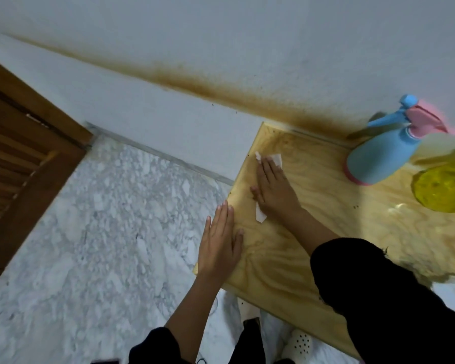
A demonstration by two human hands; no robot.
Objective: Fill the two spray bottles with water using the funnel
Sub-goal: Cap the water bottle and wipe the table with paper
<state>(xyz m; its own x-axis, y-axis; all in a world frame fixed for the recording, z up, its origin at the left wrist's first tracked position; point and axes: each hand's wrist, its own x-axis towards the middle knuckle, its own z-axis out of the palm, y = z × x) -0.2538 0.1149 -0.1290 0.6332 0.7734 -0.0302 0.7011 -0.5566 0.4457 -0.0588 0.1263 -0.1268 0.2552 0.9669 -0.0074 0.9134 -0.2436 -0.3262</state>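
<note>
While both hands [221, 240] lie flat on the wooden counter [313, 232] at the centre of the frame, the task's things stand well apart at the right edge. Left hand, fingers straight and together, rests palm-down on the counter's left rim, holding nothing. Right hand [272, 189] — also spread flat — presses on a white piece of paper [277, 159], whose ends show beyond the fingertips and beside the wrist. At upper right stands a blue spray bottle [378, 158] with a pink trigger head [426, 120], blurred. Just below it, at the frame's right edge, a yellow translucent thing [444, 187] — whether bottle or funnel I cannot tell.
</note>
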